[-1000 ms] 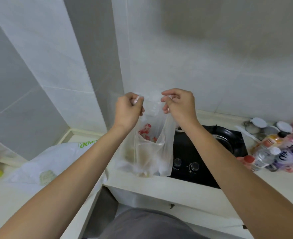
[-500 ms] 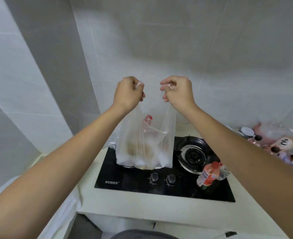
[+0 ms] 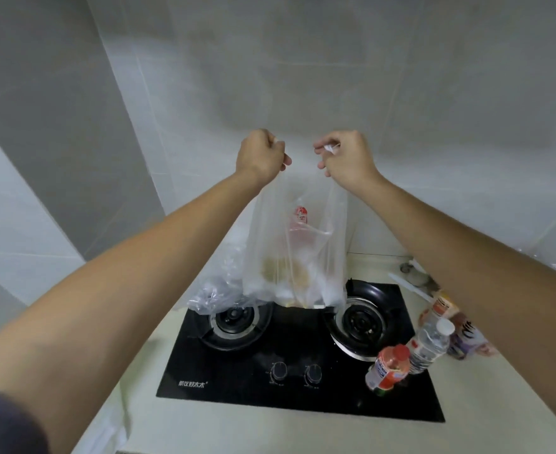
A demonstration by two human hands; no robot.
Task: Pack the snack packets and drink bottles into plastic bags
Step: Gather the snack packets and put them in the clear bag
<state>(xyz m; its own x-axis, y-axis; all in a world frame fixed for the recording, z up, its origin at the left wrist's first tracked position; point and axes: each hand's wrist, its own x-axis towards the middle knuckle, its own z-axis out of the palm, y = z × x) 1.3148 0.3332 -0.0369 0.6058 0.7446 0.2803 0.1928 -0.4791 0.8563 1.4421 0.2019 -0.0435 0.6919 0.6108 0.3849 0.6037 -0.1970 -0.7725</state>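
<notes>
A clear plastic bag hangs above the black gas hob, held up by its two handles. My left hand grips the left handle and my right hand pinches the right one. Inside the bag I see a red-topped bottle or packet and brownish snack packets at the bottom. On the hob's right edge stand a red-capped drink bottle and a clear water bottle.
Another crumpled clear bag lies over the left burner. More bottles crowd the counter at the right, partly hidden by my right forearm. Tiled walls close in behind and to the left. Two knobs sit at the hob's front.
The bag has been carried right from the left counter to above the hob and lifted higher. My hands have drawn a little further apart on the handles.
</notes>
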